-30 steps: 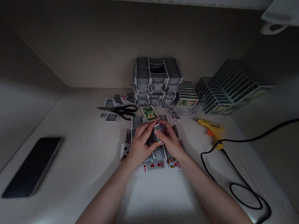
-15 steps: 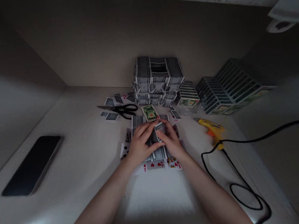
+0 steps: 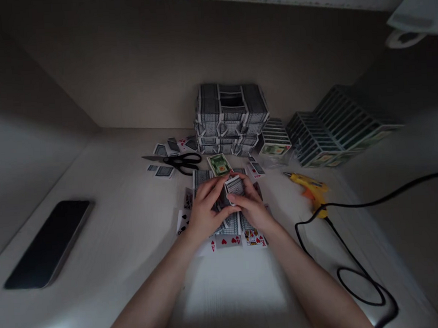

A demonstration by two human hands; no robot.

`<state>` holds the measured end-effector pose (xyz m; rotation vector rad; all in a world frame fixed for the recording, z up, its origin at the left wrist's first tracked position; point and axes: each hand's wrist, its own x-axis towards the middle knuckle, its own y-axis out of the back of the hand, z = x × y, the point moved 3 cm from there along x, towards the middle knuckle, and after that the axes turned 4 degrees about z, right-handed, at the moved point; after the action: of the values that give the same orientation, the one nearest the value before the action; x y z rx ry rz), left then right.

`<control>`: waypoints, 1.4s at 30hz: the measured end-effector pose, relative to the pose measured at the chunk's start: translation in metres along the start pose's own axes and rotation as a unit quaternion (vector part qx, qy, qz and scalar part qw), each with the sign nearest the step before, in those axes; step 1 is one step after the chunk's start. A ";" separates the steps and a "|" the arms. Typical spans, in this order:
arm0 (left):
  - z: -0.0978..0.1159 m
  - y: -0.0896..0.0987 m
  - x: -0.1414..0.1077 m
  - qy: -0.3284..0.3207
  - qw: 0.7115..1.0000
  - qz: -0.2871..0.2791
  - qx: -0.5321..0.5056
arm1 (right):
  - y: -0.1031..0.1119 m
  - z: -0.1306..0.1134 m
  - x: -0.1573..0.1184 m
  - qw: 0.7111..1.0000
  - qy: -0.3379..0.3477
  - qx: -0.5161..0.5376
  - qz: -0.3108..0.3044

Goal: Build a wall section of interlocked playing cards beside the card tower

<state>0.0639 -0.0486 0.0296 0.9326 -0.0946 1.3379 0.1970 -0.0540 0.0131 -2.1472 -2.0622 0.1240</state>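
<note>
A small folded playing card piece (image 3: 235,188), patterned back facing up, is between my two hands. My right hand (image 3: 251,204) is closed on it, thumb on top and fingers behind its far side. My left hand (image 3: 206,209) is closed too, with its fingertips pressed at the card's left edge. Beneath both hands lie several playing cards (image 3: 229,241), some face up with red hearts and a king, others back up. Just beyond the fingertips is a green card pack (image 3: 220,164). The hands hide the middle of the layout.
Behind stands a box-like structure of playing cards (image 3: 233,114). Black scissors (image 3: 181,161) lie left of it among cut cards. Stacked card packs (image 3: 324,150) stand back right. A yellow glue gun (image 3: 311,188) with a black cord (image 3: 359,274) lies right; a phone (image 3: 48,243) lies left.
The folded card has tilted so that more of its patterned back shows. My right thumb has shifted slightly down and left. My left hand has barely moved.
</note>
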 end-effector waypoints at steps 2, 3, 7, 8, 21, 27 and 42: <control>0.002 0.002 0.001 -0.015 1.000 0.002 0.008 | -0.001 -0.002 -0.001 1.000 0.014 -0.010 0.013; 0.003 0.003 0.002 -0.020 1.000 0.003 0.012 | -0.001 -0.004 -0.001 0.999 0.024 -0.017 0.023; 0.002 0.007 0.002 0.026 0.999 0.021 0.001 | -0.005 -0.010 -0.006 0.994 0.072 -0.053 0.064; 0.000 0.007 0.001 0.052 0.998 0.032 -0.011 | -0.006 -0.012 -0.008 0.991 0.088 -0.067 0.073; -0.012 -0.003 -0.001 0.196 0.955 -0.013 -0.223 | -0.008 -0.015 -0.012 0.965 0.190 -0.166 0.065; -0.011 -0.003 0.001 0.270 0.909 0.002 -0.317 | -0.007 -0.015 -0.015 0.961 0.193 -0.191 0.058; -0.011 -0.012 0.002 0.279 0.860 0.023 -0.427 | 0.003 -0.001 -0.005 0.929 0.212 -0.270 0.136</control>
<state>0.0695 -0.0391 0.0173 -0.2217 -0.2396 1.3627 0.1999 -0.0593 0.0133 -2.4541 -1.6643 -0.8953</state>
